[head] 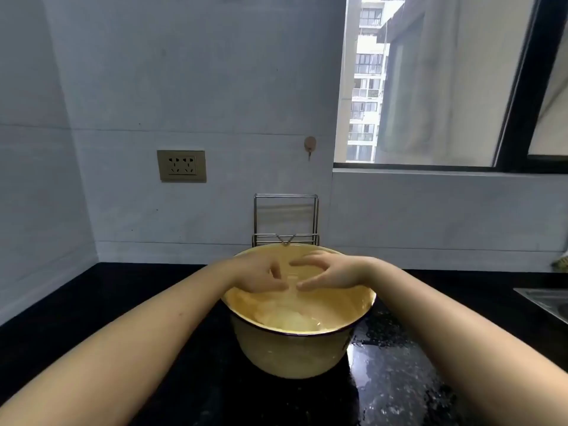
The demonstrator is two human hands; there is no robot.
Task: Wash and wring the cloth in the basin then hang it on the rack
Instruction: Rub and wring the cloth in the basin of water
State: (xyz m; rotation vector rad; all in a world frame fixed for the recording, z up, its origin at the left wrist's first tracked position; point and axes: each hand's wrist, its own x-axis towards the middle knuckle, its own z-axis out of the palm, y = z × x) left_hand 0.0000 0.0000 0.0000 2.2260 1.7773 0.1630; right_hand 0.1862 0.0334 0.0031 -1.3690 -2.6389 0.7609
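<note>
A yellow enamel basin (pixel 295 355) with a dark rim stands on the black counter. A pale wet cloth (pixel 290 315) lies in the water inside it. One end rises in a twisted strand to my fingers. My left hand (pixel 259 273) and my right hand (pixel 330 273) hover over the basin, fingertips almost meeting, each pinching the top of the cloth. A small metal wire rack (pixel 285 219) stands against the wall just behind the basin, with nothing hanging on it.
Water is splashed on the black counter (pixel 399 379) right of the basin. A steel sink edge (pixel 547 302) shows at far right. A wall socket (pixel 182 166) and a small hook (pixel 309 144) are on the wall; a window is upper right.
</note>
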